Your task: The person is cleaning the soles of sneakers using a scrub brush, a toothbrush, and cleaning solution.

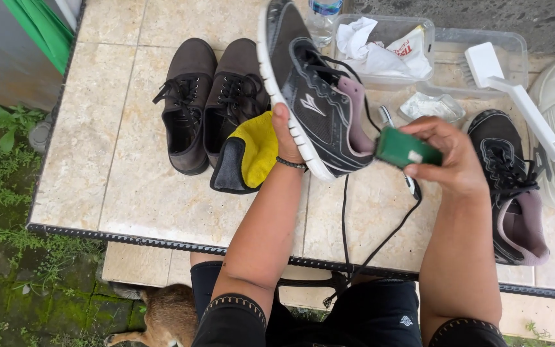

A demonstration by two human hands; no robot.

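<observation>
While the left hand [285,136] clamps the black sneaker's [316,96] sole, right hand [452,157] pinches a green brush [406,149] against its heel, above the table [130,186].

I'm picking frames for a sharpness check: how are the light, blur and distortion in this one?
Head view: soft, even daylight with faint shadows under the brown shoes; mild sheen on the tiled table; the black sneaker in the left hand is sharp; the right hand with the green block is slightly soft; table edges bow slightly, wide-angle.
</observation>
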